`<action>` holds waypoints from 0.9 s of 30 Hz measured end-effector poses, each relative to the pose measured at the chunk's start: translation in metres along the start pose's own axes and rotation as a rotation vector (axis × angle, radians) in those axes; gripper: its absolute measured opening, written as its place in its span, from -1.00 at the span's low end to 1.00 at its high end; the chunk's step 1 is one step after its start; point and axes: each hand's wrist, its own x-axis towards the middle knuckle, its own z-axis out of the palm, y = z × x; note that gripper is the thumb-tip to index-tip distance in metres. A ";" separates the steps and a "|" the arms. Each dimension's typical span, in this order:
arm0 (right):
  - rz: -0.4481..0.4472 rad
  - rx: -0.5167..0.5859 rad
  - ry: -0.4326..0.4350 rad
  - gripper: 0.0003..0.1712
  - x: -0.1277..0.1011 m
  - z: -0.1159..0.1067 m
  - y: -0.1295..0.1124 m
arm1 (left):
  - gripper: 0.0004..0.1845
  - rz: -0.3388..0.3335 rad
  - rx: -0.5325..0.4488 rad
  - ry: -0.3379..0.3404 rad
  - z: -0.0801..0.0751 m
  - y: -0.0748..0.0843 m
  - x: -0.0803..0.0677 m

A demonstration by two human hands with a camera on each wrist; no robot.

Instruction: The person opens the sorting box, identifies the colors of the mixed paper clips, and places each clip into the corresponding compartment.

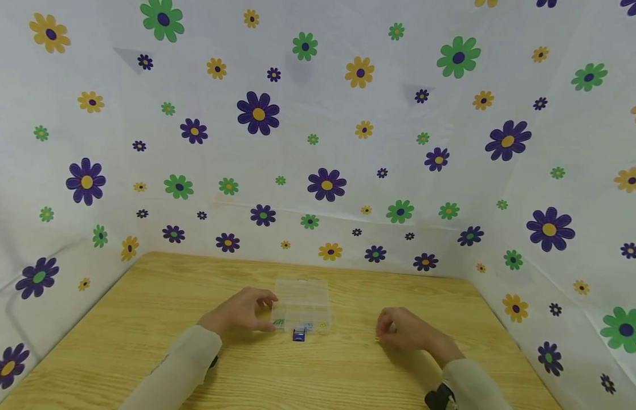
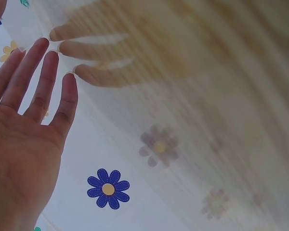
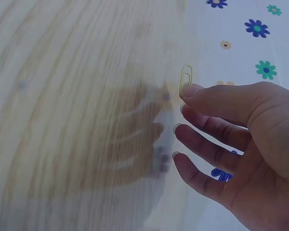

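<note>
A clear plastic box [image 1: 301,306] with its lid laid back stands on the table, small green, blue and yellow pieces along its front compartments. My left hand [image 1: 248,310] is at the box's left side, fingertips and thumb right at its edge; the left wrist view shows the fingers [image 2: 43,91] fairly straight. At the box's front edge sits a small blue clip [image 1: 299,334]. Off to the right of the box, my right hand [image 1: 404,330] pinches a yellow paper clip [image 3: 187,74] between thumb and forefinger, low over the table, its other fingers loosely bent.
The wood-grain table [image 1: 318,376] reaches back to a white flower-print sheet [image 1: 338,154], which also hangs along the left and right sides. A dark band [image 1: 440,397] is on the right wrist.
</note>
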 end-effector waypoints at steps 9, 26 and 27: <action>-0.041 -0.009 0.031 -0.94 0.018 0.005 -0.018 | -0.23 -0.006 -0.006 -0.004 0.002 -0.002 -0.001; -0.127 -0.117 0.077 -0.93 0.054 0.018 -0.042 | -0.24 -0.035 -0.014 -0.007 -0.002 0.005 -0.001; -0.125 -0.129 0.080 -0.92 0.056 0.019 -0.043 | -0.24 -0.043 -0.016 -0.009 -0.002 0.004 -0.001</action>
